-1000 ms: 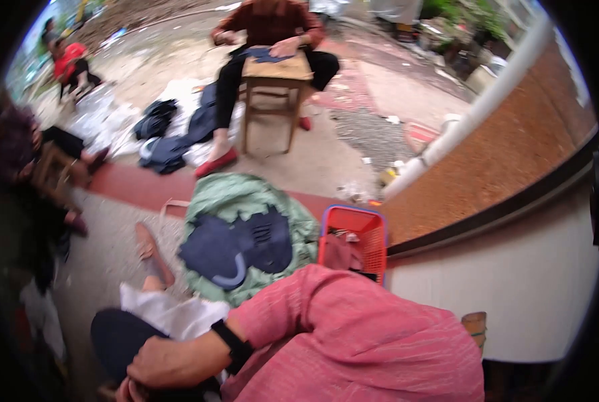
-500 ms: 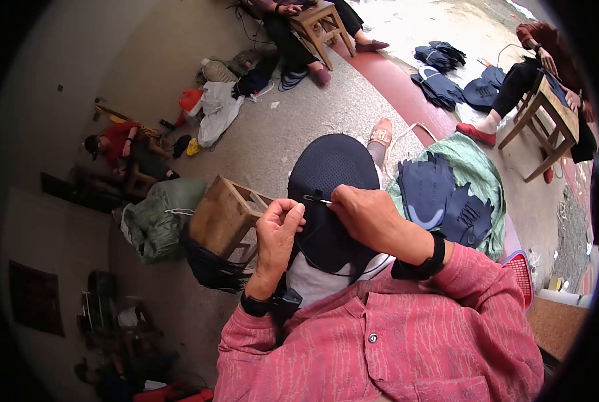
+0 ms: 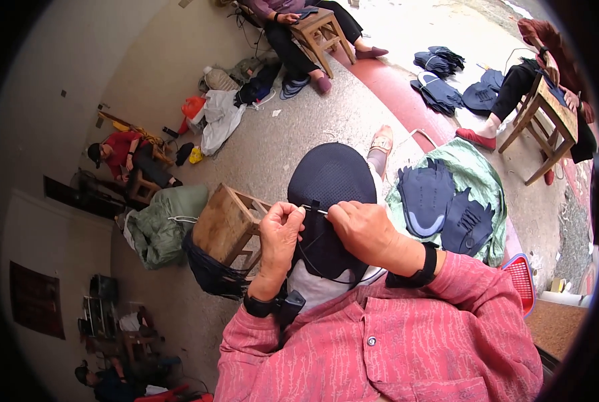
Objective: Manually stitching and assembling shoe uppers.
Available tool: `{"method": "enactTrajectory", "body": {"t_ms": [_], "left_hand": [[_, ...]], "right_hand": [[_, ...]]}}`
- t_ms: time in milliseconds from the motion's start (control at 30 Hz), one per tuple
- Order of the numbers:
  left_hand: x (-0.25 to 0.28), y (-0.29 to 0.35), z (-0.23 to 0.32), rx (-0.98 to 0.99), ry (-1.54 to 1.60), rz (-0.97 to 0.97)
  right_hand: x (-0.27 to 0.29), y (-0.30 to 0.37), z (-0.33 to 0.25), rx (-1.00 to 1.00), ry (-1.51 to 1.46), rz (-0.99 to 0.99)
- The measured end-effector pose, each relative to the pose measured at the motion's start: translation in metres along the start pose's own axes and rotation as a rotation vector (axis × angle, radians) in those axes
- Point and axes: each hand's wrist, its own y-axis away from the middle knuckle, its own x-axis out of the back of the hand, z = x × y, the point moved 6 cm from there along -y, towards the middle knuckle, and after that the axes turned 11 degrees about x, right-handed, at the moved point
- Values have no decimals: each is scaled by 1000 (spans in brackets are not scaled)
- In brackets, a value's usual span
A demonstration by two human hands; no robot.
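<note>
Across my lap lies a black shoe-shaped piece with a perforated, rounded far end. My right hand is closed on a thin metal hook tool, which points left across a small black strip on the piece. My left hand pinches right at the tool's tip; whatever is between its thumb and forefinger is too small to make out. A thin dark cord curves over the near part of the piece, below my hands. White cloth shows under its near end.
Dark blue cut pieces lie on green sacking at my right, near a red basket. To my left stands a wooden stool with black cords hanging from it, beside a green sack. Other people sit farther off by stools.
The tool's tip has come to my left fingertips and now crosses the black strip; before, a small gap lay between. Both hands have moved slightly nearer to me.
</note>
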Motion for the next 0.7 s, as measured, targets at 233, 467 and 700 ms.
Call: {"method": "enactTrajectory", "body": {"t_ms": [233, 467, 700], "left_hand": [[-6, -3, 5, 68, -39, 5], [-13, 6, 13, -21, 37, -53], [-10, 3, 17, -81, 99, -168]], "right_hand": [[6, 5, -6, 57, 60, 10], [-1, 9, -4, 4, 37, -2], [-2, 14, 7, -82, -296, 47]]}}
